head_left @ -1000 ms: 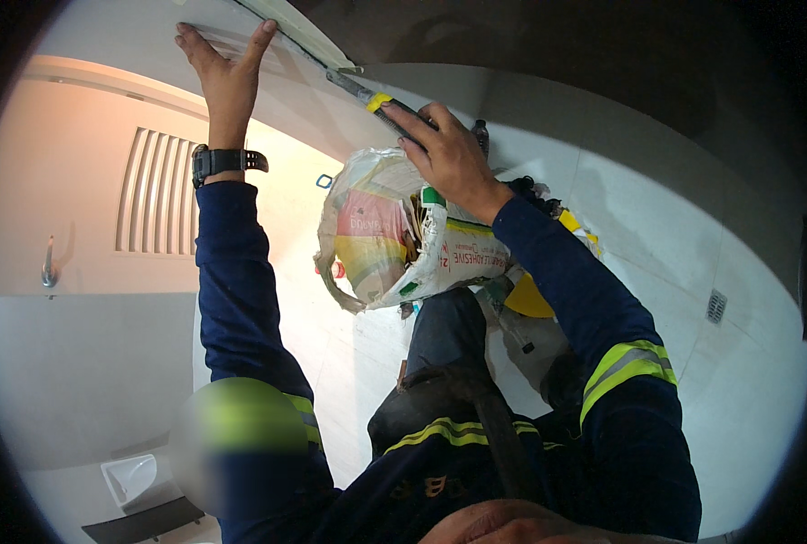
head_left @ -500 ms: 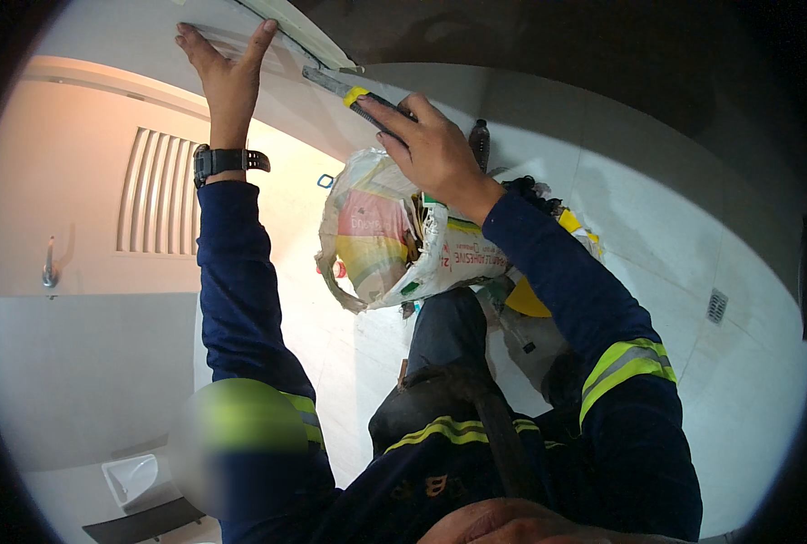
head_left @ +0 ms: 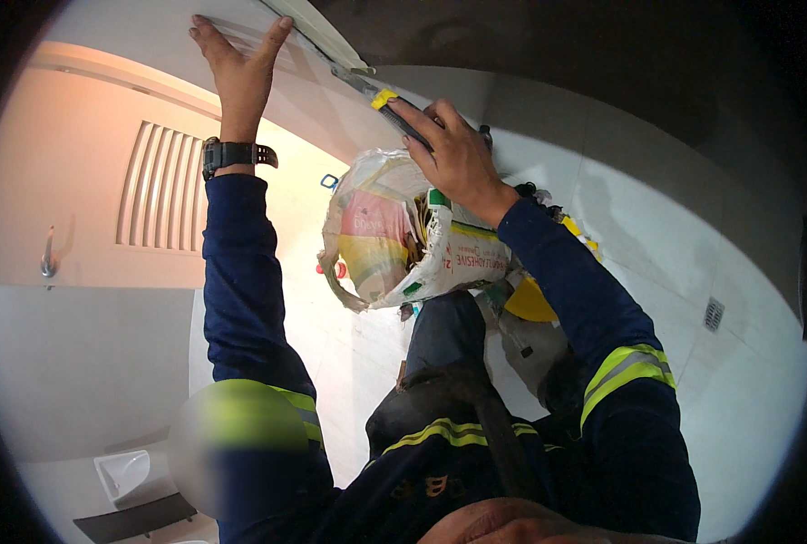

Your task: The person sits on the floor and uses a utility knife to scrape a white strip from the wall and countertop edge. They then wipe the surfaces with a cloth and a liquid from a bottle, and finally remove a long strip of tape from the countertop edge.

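Note:
My left hand [head_left: 243, 77] is open, thumb and fingers spread against the pale wall surface [head_left: 140, 32] at the top left. A black watch is on that wrist. My right hand [head_left: 458, 152] is closed around a black and yellow utility knife [head_left: 385, 98], with the index finger laid along its handle. The knife's grey blade touches or nearly touches the dark seam beside a pale edge strip [head_left: 326, 36]. I cannot tell how deep the tip goes.
An open bag [head_left: 376, 240] with scraps inside stands on the floor below my hands. Beside it lie a yellow object [head_left: 530, 302] and dark items partly hidden by my right arm. A louvred door [head_left: 86, 181] is at left, a floor drain [head_left: 714, 315] at right.
Both hands have shifted slightly to the right in the picture, and the knife with them. The blade stays by the seam. Part of the shift may be the view moving.

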The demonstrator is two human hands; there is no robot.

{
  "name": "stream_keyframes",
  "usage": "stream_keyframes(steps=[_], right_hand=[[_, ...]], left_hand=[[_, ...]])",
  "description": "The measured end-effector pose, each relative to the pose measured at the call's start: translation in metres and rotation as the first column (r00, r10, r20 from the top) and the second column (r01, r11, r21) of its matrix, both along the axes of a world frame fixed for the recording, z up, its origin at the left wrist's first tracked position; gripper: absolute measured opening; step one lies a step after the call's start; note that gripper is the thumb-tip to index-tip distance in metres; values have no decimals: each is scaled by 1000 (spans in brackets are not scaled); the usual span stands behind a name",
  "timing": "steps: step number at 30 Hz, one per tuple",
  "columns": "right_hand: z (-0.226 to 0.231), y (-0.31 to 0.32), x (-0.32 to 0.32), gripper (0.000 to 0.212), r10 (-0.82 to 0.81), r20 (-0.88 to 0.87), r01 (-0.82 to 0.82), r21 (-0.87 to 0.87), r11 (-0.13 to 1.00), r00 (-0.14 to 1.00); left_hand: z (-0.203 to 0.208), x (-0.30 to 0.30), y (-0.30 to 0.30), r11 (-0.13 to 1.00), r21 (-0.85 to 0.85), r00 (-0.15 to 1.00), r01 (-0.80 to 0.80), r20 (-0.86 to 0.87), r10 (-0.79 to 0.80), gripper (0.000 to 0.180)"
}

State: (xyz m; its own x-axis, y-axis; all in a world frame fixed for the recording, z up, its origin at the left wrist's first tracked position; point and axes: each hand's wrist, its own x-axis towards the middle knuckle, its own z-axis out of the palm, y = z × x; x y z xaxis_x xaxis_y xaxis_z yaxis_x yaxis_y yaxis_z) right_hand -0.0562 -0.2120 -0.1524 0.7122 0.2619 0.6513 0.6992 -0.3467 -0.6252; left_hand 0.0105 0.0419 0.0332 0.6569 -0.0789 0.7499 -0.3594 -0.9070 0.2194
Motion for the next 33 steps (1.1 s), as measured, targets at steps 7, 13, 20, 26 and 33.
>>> stream_keyframes(steps=[7, 13, 20, 26, 33], right_hand=[[-6, 1, 3, 53, -50, 48, 52, -39, 998, 998], [0, 5, 2, 52, -13, -23, 13, -2, 1000, 1000], [4, 11, 4, 51, -31, -7, 31, 0, 1000, 999], [7, 12, 3, 53, -56, 32, 56, 8, 998, 998], [34, 17, 5, 53, 24, -43, -18, 137, 990, 999]], left_hand=[[1, 3, 1, 1000, -20, 1000, 12, 7, -12, 134], [0, -1, -3, 1000, -21, 1000, 15, -6, -16, 135], [0, -1, -2, 1000, -19, 1000, 20, -3, -20, 133], [0, -1, -3, 999, -37, 1000, 24, -3, -24, 136], [0, 2, 1, 1000, -11, 1000, 5, 2, -5, 134]])
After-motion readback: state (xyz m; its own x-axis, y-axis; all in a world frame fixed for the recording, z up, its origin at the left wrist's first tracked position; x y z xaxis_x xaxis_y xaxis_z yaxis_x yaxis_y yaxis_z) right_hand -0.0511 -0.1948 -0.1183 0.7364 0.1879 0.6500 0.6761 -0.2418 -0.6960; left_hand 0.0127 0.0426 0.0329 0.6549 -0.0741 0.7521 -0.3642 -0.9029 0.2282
